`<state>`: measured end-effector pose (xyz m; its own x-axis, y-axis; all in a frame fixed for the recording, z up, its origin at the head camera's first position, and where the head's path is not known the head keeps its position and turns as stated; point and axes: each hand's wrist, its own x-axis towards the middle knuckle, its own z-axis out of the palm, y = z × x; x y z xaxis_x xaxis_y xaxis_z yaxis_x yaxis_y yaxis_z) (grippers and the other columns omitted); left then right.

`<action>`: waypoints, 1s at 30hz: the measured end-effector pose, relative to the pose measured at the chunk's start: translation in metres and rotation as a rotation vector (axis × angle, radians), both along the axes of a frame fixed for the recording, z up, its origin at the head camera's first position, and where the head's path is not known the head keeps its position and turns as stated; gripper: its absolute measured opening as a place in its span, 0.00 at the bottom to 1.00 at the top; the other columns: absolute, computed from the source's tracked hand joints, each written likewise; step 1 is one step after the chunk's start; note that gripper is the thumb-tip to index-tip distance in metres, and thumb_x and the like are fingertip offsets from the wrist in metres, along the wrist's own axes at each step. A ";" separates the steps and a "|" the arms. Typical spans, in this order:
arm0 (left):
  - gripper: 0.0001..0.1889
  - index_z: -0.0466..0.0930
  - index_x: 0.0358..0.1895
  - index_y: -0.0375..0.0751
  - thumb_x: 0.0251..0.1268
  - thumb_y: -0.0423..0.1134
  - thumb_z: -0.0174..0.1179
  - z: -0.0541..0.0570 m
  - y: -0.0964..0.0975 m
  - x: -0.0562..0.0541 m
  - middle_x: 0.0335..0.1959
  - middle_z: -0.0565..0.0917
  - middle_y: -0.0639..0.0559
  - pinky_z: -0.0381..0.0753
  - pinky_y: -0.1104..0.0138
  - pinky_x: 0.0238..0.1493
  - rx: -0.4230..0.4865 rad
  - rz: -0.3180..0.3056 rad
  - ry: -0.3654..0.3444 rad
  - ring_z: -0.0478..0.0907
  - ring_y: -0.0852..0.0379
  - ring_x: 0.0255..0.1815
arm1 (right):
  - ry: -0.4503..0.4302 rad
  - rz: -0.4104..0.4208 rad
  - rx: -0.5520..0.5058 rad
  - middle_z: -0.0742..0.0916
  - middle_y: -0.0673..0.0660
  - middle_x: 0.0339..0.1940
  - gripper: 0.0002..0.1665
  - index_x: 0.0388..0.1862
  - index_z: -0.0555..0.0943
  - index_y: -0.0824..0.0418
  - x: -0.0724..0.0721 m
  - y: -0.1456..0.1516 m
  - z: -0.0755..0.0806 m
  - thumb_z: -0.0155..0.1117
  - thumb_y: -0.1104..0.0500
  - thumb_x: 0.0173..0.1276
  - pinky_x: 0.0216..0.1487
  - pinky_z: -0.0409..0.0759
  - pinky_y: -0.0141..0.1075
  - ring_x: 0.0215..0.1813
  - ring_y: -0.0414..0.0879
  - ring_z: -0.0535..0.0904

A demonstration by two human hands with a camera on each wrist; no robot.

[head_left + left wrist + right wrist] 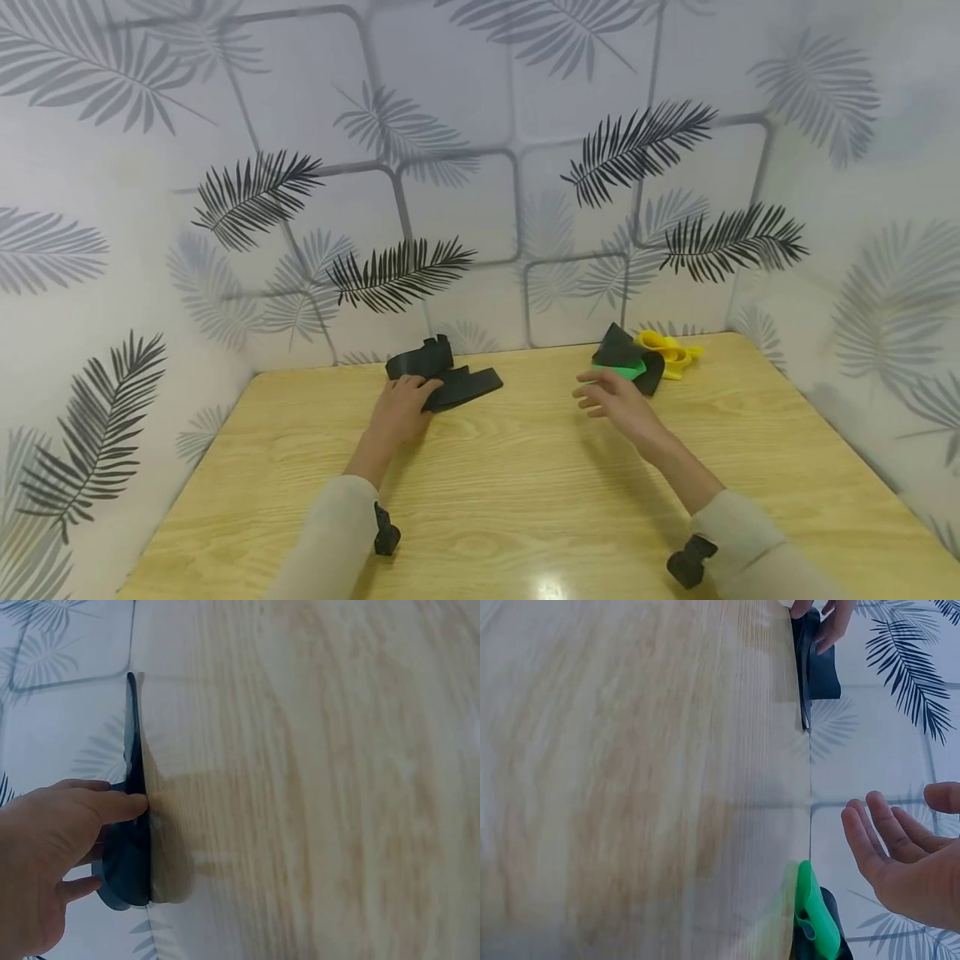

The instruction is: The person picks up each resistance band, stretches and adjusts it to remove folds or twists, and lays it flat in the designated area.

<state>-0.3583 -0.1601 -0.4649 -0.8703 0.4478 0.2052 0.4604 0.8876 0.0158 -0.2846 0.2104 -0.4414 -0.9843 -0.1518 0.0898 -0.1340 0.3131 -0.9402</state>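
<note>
At the back left of the table, a black flat band lies folded, one part curling up in a loop. My left hand is over its left part and grips it, with the thumb and a finger on it in the left wrist view; some of the band is hidden behind the fingers. My right hand is raised at the back right, its fingers loosely bent and holding nothing. Just behind it are a green band, another black band and a yellow band, bunched together.
The wood-grain table meets a wall with a feather pattern right behind the bands. Walls also stand along the left and right sides. A small black device is strapped to each wrist.
</note>
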 end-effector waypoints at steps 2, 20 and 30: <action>0.26 0.77 0.70 0.46 0.70 0.34 0.68 0.000 0.002 -0.001 0.61 0.82 0.40 0.73 0.43 0.68 0.012 0.017 0.004 0.76 0.38 0.65 | -0.006 0.002 -0.008 0.83 0.71 0.62 0.24 0.71 0.70 0.72 -0.001 -0.004 -0.001 0.48 0.58 0.86 0.63 0.82 0.54 0.60 0.65 0.82; 0.25 0.68 0.77 0.37 0.86 0.42 0.43 0.027 -0.015 -0.026 0.78 0.66 0.35 0.68 0.47 0.76 1.075 0.451 -0.442 0.62 0.36 0.79 | -0.064 0.156 -0.066 0.87 0.69 0.52 0.23 0.64 0.76 0.73 0.004 -0.043 -0.004 0.52 0.56 0.84 0.56 0.86 0.52 0.54 0.64 0.87; 0.23 0.70 0.71 0.37 0.83 0.45 0.53 0.047 -0.011 -0.028 0.63 0.76 0.41 0.84 0.59 0.60 1.678 0.431 -0.497 0.82 0.49 0.55 | -0.109 0.217 -0.055 0.88 0.69 0.50 0.22 0.63 0.76 0.74 0.009 -0.056 -0.005 0.52 0.57 0.83 0.54 0.87 0.49 0.52 0.66 0.86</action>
